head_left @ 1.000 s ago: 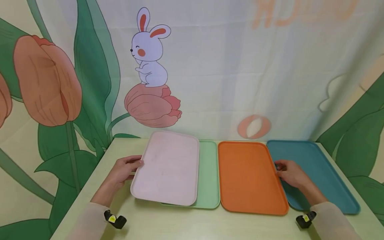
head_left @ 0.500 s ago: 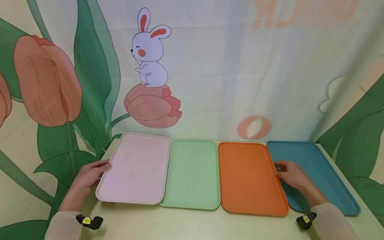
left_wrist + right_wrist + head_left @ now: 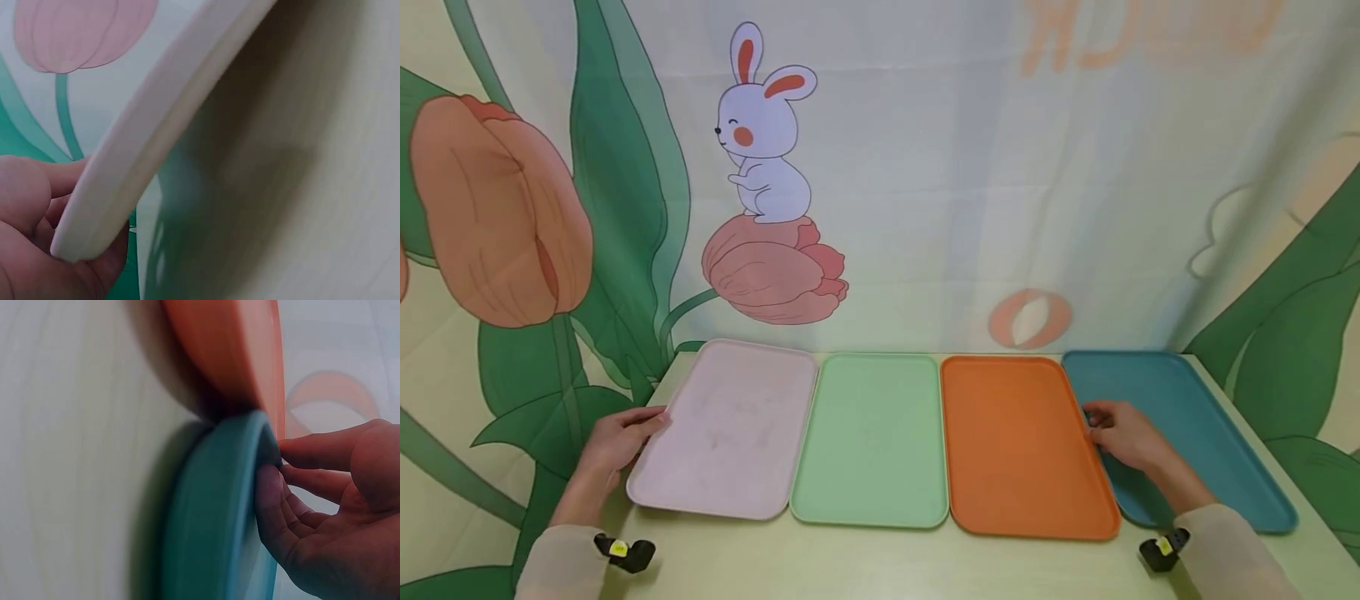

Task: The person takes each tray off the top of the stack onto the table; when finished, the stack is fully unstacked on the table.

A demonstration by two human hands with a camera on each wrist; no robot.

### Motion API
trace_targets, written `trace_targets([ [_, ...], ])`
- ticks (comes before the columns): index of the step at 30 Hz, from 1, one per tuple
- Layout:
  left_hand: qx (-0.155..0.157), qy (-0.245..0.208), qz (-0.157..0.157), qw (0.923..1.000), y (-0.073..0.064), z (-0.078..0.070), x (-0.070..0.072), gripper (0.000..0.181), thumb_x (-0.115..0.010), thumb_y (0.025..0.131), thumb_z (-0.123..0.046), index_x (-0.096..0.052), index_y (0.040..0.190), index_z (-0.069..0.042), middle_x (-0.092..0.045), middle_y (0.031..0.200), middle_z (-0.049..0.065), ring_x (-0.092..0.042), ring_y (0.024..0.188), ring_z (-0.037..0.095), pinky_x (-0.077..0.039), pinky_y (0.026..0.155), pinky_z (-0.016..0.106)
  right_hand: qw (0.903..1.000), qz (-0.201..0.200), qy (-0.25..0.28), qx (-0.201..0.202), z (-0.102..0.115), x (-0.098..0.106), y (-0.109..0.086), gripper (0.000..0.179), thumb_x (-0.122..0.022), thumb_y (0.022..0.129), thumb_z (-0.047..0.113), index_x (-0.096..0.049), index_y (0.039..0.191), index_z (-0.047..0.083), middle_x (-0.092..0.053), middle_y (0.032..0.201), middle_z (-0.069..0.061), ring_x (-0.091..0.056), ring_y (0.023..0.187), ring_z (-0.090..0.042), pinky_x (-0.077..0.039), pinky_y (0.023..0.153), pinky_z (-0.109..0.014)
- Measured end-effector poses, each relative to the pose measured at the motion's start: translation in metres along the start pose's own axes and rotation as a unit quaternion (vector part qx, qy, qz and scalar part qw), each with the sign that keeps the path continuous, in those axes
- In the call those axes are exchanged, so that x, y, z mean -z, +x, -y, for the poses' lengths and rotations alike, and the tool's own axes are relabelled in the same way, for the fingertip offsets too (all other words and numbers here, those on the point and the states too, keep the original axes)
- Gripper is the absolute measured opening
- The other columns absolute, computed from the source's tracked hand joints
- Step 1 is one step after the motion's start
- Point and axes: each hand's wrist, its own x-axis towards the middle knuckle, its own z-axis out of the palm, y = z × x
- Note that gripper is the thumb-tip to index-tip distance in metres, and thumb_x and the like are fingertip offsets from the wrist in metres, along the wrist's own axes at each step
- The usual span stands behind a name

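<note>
My left hand [image 3: 617, 446] grips the left edge of a pale pink tray [image 3: 737, 433]. In the left wrist view that tray's rim [image 3: 137, 131] stands tilted, with the thumb on one side and fingers on the other. A light green tray [image 3: 872, 442] lies right of it, then an orange tray [image 3: 1018, 446], then a teal tray [image 3: 1180, 425]. At the meeting of the orange and teal rims rests my right hand [image 3: 1127, 433], fingers bent. In the right wrist view its fingertips [image 3: 270, 481] touch there; whether they pinch a rim cannot be made out.
The trays stand side by side on a pale wooden table [image 3: 887, 567]. Behind them hangs a printed curtain [image 3: 910, 208] with a rabbit and tulips. Each wrist wears a small black camera, such as the left wrist camera [image 3: 636, 557].
My left hand has slid the pink tray left, off the green tray, and lowered it beside it. The right hand stays at the orange tray's edge. The head view has shifted slightly.
</note>
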Motion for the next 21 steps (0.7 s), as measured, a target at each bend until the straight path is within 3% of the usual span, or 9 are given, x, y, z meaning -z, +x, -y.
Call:
trace_targets([
  [5, -0.024, 0.059, -0.008, 0.9979, 0.0, 0.005, -0.008, 0.053, -0.058, 0.11, -0.031, -0.059, 0.143, 0.01, -0.054, 0.145, 0.036, -0.055, 0.126, 0.05, -0.053, 0.095, 0.051, 1.0, 0.001, 0.002, 0.004, 0.002, -0.003, -0.001, 0.05, -0.06, 0.102, 0.0, -0.045, 0.143, -0.024, -0.062, 0.117, -0.03, -0.064, 0.099, -0.034, -0.057, 0.073, -0.039],
  [8, -0.029, 0.083, -0.003, 0.9961, 0.002, 0.007, -0.012, 0.052, -0.057, 0.11, -0.029, -0.059, 0.142, 0.012, -0.053, 0.145, 0.037, -0.051, 0.133, 0.054, -0.048, 0.105, 0.061, 1.0, -0.001, 0.001, 0.006, 0.002, -0.003, 0.0, 0.05, -0.062, 0.101, 0.0, -0.046, 0.142, -0.024, -0.062, 0.116, -0.029, -0.063, 0.097, -0.033, -0.057, 0.072, -0.038],
  [14, -0.037, 0.115, 0.013, 0.9926, 0.002, 0.002, -0.019, 0.055, -0.055, 0.11, -0.031, -0.057, 0.141, 0.015, -0.051, 0.146, 0.039, -0.047, 0.135, 0.057, -0.045, 0.108, 0.064, 1.0, 0.0, -0.005, 0.008, 0.004, 0.003, 0.004, 0.049, -0.061, 0.102, 0.001, -0.046, 0.141, -0.024, -0.062, 0.117, -0.031, -0.063, 0.097, -0.033, -0.057, 0.072, -0.038],
  [17, -0.062, 0.164, 0.014, 0.9844, 0.001, -0.004, -0.022, 0.056, -0.054, 0.11, -0.03, -0.056, 0.14, 0.017, -0.054, 0.141, 0.041, -0.052, 0.129, 0.058, -0.048, 0.103, 0.064, 0.9994, 0.024, 0.024, 0.0, 0.006, 0.008, 0.0, 0.053, -0.057, 0.106, 0.006, -0.04, 0.146, -0.024, -0.06, 0.124, -0.034, -0.064, 0.104, -0.036, -0.059, 0.078, -0.041],
  [21, -0.12, 0.211, 0.002, 0.9701, -0.008, -0.032, -0.032, 0.061, -0.057, 0.109, -0.033, -0.052, 0.143, 0.017, -0.055, 0.136, 0.042, -0.055, 0.123, 0.057, -0.049, 0.097, 0.066, 0.995, 0.065, 0.075, -0.013, 0.011, 0.019, -0.014, 0.065, -0.051, 0.113, 0.021, -0.025, 0.157, -0.019, -0.047, 0.143, -0.04, -0.059, 0.123, -0.048, -0.06, 0.092, -0.048],
])
